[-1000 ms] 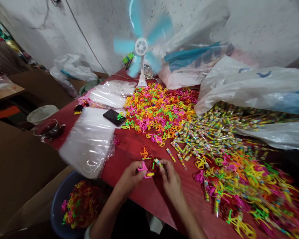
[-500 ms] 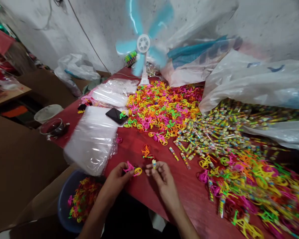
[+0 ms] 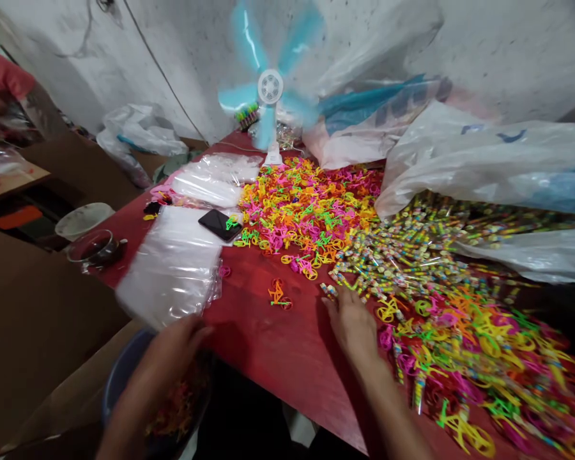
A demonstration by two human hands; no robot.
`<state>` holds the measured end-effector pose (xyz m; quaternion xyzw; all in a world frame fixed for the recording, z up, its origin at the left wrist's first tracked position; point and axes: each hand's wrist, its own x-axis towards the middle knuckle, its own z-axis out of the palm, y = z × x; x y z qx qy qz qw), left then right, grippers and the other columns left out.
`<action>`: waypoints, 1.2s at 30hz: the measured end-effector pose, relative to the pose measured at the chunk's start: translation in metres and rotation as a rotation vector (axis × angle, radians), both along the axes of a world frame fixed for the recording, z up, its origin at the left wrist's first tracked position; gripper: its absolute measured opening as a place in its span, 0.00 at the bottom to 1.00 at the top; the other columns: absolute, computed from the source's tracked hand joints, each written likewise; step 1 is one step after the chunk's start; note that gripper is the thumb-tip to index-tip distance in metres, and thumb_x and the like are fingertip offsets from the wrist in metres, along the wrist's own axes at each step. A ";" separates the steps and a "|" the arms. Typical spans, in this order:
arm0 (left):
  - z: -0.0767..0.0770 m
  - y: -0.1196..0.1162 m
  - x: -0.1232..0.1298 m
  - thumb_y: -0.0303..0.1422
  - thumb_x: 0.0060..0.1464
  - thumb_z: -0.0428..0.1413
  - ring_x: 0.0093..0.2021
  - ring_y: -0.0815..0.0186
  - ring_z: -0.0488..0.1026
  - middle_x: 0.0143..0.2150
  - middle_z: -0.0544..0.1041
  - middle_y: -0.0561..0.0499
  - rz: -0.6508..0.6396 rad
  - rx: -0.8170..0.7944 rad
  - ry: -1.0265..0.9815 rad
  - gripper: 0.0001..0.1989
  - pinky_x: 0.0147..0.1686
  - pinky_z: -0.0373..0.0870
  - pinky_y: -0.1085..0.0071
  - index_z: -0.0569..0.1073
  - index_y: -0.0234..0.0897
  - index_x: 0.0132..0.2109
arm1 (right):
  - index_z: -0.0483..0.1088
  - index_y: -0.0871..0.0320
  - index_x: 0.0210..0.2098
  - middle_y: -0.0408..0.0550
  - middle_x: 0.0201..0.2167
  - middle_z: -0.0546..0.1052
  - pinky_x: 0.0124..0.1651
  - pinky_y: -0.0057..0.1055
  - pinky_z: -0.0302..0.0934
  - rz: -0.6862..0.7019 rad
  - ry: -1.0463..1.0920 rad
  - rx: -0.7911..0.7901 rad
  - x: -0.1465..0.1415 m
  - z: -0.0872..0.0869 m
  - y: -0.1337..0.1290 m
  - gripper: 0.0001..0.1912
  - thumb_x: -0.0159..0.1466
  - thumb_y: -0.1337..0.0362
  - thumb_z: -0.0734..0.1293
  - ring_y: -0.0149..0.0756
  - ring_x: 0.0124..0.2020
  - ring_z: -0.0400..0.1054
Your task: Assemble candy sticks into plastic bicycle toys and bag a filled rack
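My left hand [image 3: 175, 351] is over the rim of a blue basin [image 3: 110, 377] that holds small colourful plastic pieces; the hand is smeared by motion, and I cannot tell whether it holds anything. My right hand [image 3: 354, 326] reaches palm down to the edge of a heap of small candy tubes [image 3: 402, 249]. Its thumb is apart from the fingers, close by a loose tube [image 3: 328, 291], and the fingertips are partly hidden. An orange toy bicycle [image 3: 278, 294] with a green part lies between the hands on the red table [image 3: 259, 345].
A large pile of toy bicycle pieces [image 3: 297, 211] lies before a spinning fan [image 3: 270, 87]. More bicycles and tubes [image 3: 479, 358] are heaped at right. Clear plastic bags [image 3: 167, 268], a phone [image 3: 215, 223] and a glass cup [image 3: 96, 249] stand left. Another person's sleeve [image 3: 4, 70] shows far left.
My left hand has moved left and down to the basin; the pink and yellow bicycle no longer shows in it. My right hand has moved right to the tubes, and its tube is out of sight.
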<state>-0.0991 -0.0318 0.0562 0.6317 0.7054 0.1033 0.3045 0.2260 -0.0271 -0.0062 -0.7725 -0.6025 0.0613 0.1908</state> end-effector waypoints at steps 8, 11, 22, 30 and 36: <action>-0.030 0.049 0.148 0.37 0.52 0.60 0.49 0.51 0.69 0.45 0.73 0.36 0.077 0.238 0.155 0.14 0.49 0.62 0.58 0.72 0.30 0.40 | 0.67 0.57 0.37 0.52 0.33 0.75 0.32 0.31 0.58 0.125 0.056 0.021 -0.008 -0.006 -0.011 0.10 0.67 0.61 0.58 0.40 0.33 0.71; -0.040 0.046 0.150 0.31 0.47 0.62 0.47 0.53 0.70 0.39 0.74 0.42 0.023 0.226 0.047 0.09 0.48 0.64 0.59 0.71 0.34 0.35 | 0.67 0.57 0.37 0.52 0.33 0.75 0.37 0.32 0.61 0.205 0.268 0.171 -0.009 -0.009 -0.022 0.14 0.68 0.56 0.56 0.40 0.35 0.70; -0.063 0.008 0.134 0.17 0.51 0.46 0.43 0.63 0.71 0.43 0.72 0.47 -0.081 0.405 -0.355 0.16 0.44 0.69 0.65 0.70 0.37 0.41 | 0.68 0.57 0.41 0.46 0.29 0.76 0.33 0.30 0.62 0.168 0.721 0.047 -0.033 -0.005 -0.035 0.15 0.65 0.53 0.59 0.36 0.28 0.70; -0.055 0.015 0.124 0.23 0.57 0.47 0.56 0.56 0.61 0.57 0.68 0.47 -0.467 0.443 -0.103 0.18 0.54 0.60 0.57 0.73 0.44 0.50 | 0.68 0.58 0.38 0.40 0.20 0.71 0.24 0.26 0.58 0.129 0.943 -0.020 -0.027 -0.006 -0.030 0.15 0.62 0.52 0.62 0.33 0.21 0.65; -0.052 0.018 0.138 0.29 0.61 0.46 0.48 0.59 0.67 0.45 0.76 0.46 -0.388 0.456 -0.228 0.12 0.51 0.60 0.60 0.75 0.39 0.41 | 0.68 0.57 0.35 0.41 0.22 0.70 0.24 0.26 0.58 0.146 1.066 0.015 -0.028 0.003 -0.036 0.15 0.61 0.51 0.63 0.32 0.21 0.64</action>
